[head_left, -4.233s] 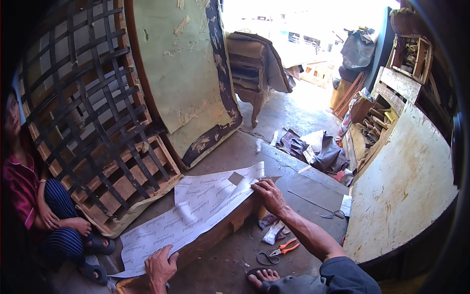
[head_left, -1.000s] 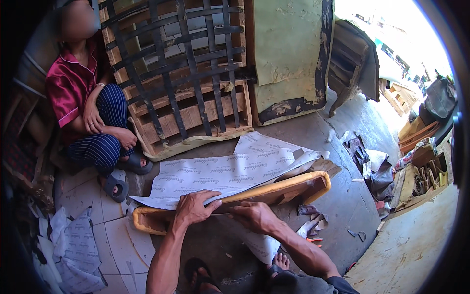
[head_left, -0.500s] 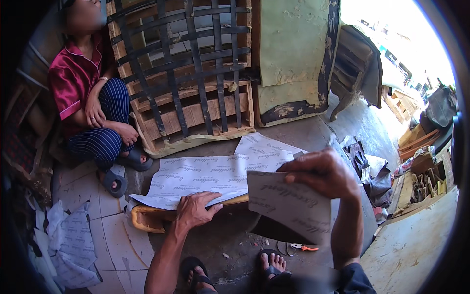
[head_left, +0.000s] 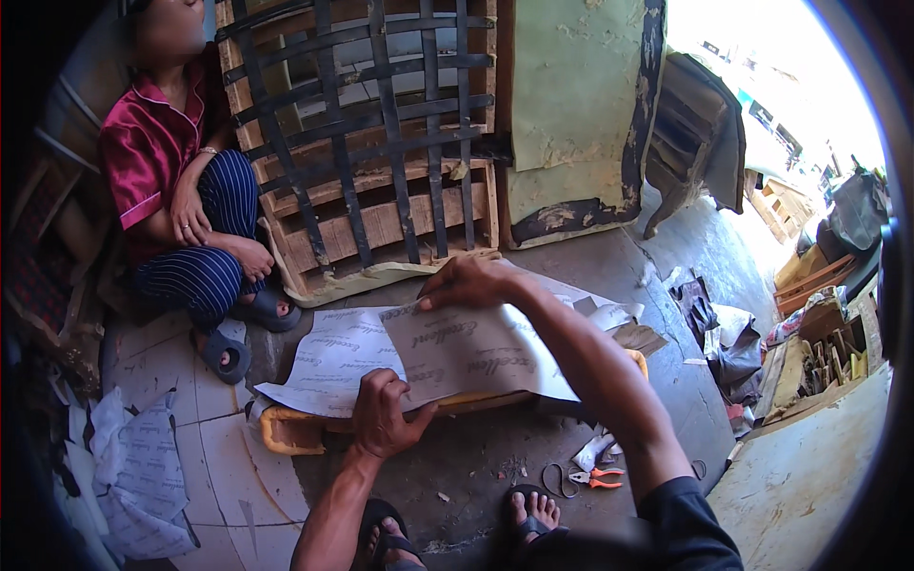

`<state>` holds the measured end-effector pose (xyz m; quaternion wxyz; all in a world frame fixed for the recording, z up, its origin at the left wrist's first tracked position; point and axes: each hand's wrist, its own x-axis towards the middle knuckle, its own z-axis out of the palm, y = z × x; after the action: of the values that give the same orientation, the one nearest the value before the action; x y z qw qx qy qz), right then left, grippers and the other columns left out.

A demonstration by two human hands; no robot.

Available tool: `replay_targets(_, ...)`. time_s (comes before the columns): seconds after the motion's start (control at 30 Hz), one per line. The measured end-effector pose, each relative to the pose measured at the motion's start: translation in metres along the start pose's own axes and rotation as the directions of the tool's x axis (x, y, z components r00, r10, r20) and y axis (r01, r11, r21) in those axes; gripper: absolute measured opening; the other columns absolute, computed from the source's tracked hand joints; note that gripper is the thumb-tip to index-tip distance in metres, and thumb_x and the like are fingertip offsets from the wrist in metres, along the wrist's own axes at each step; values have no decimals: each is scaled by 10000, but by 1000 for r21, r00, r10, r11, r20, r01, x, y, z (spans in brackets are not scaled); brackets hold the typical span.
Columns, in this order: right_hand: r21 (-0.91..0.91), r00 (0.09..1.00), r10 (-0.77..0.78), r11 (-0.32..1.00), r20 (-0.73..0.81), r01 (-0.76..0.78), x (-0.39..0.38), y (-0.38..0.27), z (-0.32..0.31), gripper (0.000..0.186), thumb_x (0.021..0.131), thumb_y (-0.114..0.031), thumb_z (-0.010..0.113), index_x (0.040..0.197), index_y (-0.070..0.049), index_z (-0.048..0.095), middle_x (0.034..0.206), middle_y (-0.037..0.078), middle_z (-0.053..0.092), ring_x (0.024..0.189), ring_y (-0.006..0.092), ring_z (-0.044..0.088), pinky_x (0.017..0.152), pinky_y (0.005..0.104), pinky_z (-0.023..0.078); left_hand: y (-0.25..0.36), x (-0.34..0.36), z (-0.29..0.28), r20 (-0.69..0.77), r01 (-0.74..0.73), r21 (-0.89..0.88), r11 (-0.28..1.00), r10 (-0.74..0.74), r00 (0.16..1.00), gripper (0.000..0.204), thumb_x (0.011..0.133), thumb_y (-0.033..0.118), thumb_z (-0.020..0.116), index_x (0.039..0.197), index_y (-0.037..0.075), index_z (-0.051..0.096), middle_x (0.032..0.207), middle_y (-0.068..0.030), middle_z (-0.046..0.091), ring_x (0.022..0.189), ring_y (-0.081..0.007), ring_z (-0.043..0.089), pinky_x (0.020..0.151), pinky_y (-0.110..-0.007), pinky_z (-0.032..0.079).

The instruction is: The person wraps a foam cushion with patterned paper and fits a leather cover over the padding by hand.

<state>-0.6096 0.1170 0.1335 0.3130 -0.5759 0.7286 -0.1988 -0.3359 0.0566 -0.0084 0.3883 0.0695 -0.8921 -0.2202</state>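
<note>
Head view: the printed grey-white sheet (head_left: pixel 476 354) is mid-frame, overlapping a second sheet (head_left: pixel 347 354); the right hand (head_left: pixel 468 284) pinches its upper edge, the left hand (head_left: pixel 386 417) curls at its lower left, grip undeterminable. Judged light, limp, crease-prone; hold by opposite edges.

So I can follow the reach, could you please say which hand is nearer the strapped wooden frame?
Right. The right hand grips the printed sheet at its far edge, toward the strapped wooden frame; the left hand is by the sheet's near edge, farther away.
</note>
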Motion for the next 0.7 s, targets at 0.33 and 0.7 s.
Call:
replay_targets(0.33, 42, 991, -134, 990, -17, 135, 39, 44, 78, 390, 936, -462, 713, 1174, -161, 782, 1110, 125, 770, 1038, 290, 729, 945, 390, 539, 7, 17, -8, 182, -175, 108, 979, 154, 971, 340, 774, 222, 827, 1103, 157, 773, 1207, -87, 625, 1162, -280, 574, 985, -434, 461)
replay_targets(0.7, 120, 997, -39, 992, -61, 46, 14, 29, 45, 425, 954, -453, 696, 1218, -126, 760, 1099, 134, 775, 1028, 239, 725, 937, 369, 540, 13, 14, -11, 171, -119, 68, 991, 106, 980, 273, 761, 206, 816, 1023, 139, 779, 1068, -50, 675, 1055, -244, 638, 940, -416, 471)
